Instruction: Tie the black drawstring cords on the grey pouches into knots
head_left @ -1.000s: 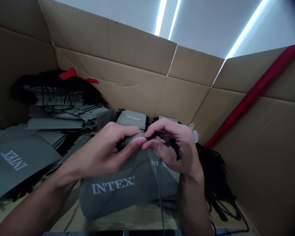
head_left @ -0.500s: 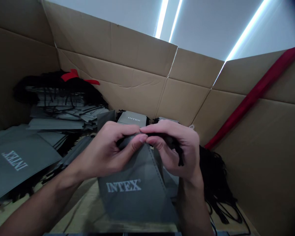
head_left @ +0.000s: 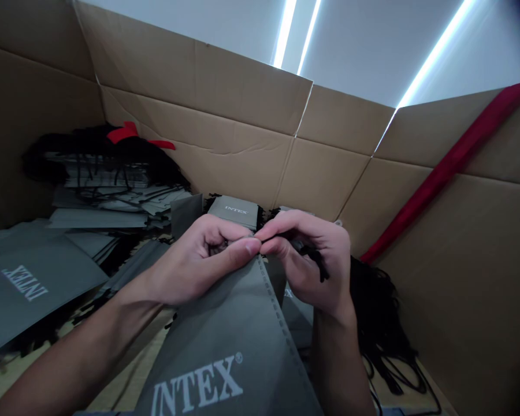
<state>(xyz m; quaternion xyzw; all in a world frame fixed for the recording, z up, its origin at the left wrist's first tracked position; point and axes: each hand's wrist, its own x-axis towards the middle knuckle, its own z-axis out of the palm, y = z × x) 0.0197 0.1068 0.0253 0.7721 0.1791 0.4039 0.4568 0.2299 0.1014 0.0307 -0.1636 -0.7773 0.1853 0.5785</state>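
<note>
A grey drawstring bag [head_left: 238, 329] printed INTEX hangs from my left hand [head_left: 199, 260], whose thumb and forefinger pinch its top corner. My right hand [head_left: 316, 260] meets it there, thumb and forefinger closed on a black cord [head_left: 316, 260] whose knotted end dangles across the palm. The fingertips of both hands touch at the corner, so the exact spot where cord and bag meet is hidden. A stitched seam runs down the bag's right edge.
Stacked grey bags [head_left: 99, 216] and a black cord bundle with a red tie [head_left: 123, 134] fill the left. More INTEX bags [head_left: 234, 212] lie behind my hands. Loose black cords [head_left: 377, 323] hang at right. Cardboard walls [head_left: 225, 121] enclose the table; a red strip [head_left: 446, 170] crosses the right one.
The bag has swung nearer to me and lower, its print now larger and tilted. My left hand has shifted slightly right, and the pinched fingertips have come closer together.
</note>
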